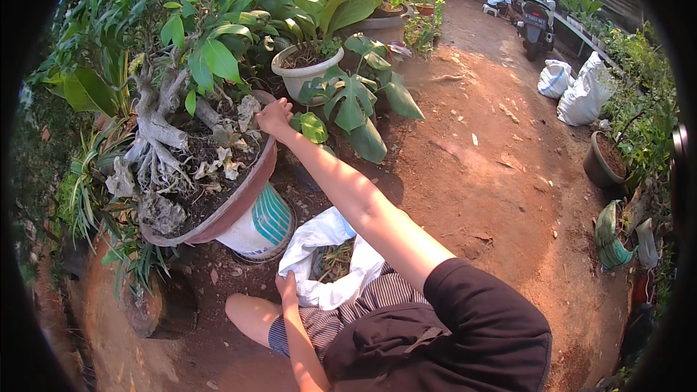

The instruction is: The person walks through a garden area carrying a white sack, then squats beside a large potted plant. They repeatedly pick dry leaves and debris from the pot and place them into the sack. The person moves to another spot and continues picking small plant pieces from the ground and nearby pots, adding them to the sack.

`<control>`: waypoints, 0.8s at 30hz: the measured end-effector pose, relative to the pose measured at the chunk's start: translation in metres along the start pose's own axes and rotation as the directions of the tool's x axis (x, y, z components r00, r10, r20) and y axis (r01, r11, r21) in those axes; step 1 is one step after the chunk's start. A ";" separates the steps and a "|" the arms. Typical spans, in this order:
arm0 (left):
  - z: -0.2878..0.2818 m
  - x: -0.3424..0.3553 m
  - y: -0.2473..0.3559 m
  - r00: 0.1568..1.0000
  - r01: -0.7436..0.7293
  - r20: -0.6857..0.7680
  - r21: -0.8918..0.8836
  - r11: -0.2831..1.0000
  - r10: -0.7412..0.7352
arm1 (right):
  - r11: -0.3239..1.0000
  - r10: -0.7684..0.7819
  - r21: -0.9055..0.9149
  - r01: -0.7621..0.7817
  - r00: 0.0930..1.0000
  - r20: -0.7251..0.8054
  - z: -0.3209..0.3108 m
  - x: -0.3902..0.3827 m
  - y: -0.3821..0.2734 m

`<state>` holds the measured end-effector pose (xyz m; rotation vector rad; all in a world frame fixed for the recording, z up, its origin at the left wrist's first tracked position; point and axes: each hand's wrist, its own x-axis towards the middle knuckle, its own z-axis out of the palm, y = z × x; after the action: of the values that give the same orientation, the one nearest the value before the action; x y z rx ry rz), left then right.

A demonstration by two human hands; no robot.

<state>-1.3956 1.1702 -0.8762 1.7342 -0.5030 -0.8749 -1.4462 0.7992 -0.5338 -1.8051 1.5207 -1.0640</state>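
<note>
Honestly, whether the right hand (274, 117) holds anything is unclear.

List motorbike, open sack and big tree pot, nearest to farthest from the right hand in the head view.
1. Big tree pot: left, its rim at the right hand.
2. Open sack: below, held by the left hand.
3. Motorbike: upper right, up the path.

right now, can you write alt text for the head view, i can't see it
A person's right hand is at the rim of a large reddish-brown pot holding a gnarled tree, while the left hand grips an open white sack of plant scraps. Leafy potted plants stand beyond, and a dirt path runs past a parked motorcycle.
</note>
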 end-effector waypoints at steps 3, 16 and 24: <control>0.002 -0.003 0.008 0.997 0.047 -0.056 0.023 0.999 -0.046 | 0.945 0.034 0.320 0.068 0.953 -0.302 -0.020 -0.038 0.032; -0.010 -0.029 0.041 0.973 -0.155 -0.172 0.012 0.988 0.155 | 0.937 -0.302 -0.107 0.334 0.923 0.238 -0.018 -0.343 0.264; -0.076 -0.037 0.169 0.865 -0.285 -0.495 -0.341 0.896 0.086 | 0.935 -0.355 0.100 0.341 0.886 0.299 -0.017 -0.329 0.223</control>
<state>-1.3467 1.1884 -0.6946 1.4114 -0.1440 -0.3546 -1.5976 1.0738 -0.7785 -2.1491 1.0006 -0.9016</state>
